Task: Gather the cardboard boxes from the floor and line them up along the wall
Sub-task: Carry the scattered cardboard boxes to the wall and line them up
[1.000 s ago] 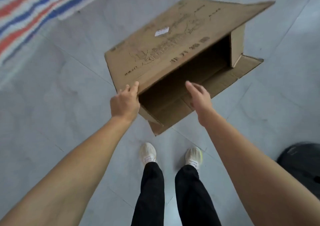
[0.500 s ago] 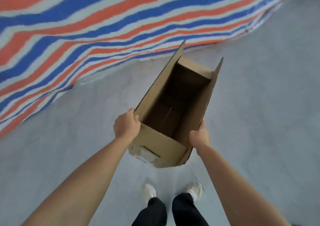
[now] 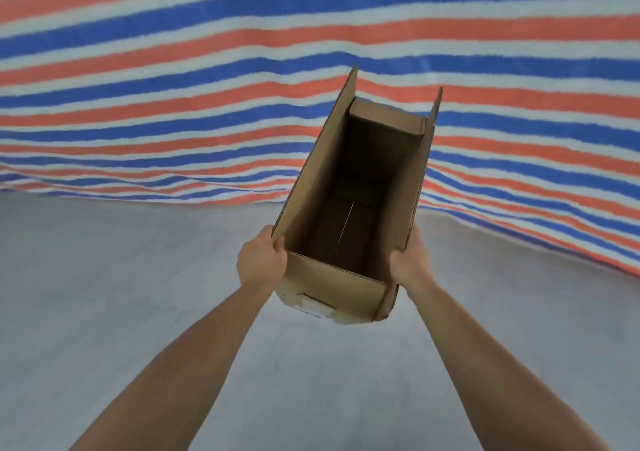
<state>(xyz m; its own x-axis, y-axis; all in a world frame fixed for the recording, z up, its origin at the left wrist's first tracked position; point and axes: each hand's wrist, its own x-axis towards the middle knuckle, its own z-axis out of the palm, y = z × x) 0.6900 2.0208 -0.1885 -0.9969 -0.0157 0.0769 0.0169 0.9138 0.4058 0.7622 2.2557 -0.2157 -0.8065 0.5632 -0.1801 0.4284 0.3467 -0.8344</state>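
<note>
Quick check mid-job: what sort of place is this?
Probably a bare storage or work space, maybe under renovation: plain grey floor, a red-white-blue striped tarp hung at the back, and an open cardboard box.

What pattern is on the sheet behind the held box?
Horizontal red, blue and white stripes on the sheet, clearest in the head view.

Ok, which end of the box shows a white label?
The near end of the cardboard box, between left hand and right hand; the far end shows only bare cardboard.
</note>
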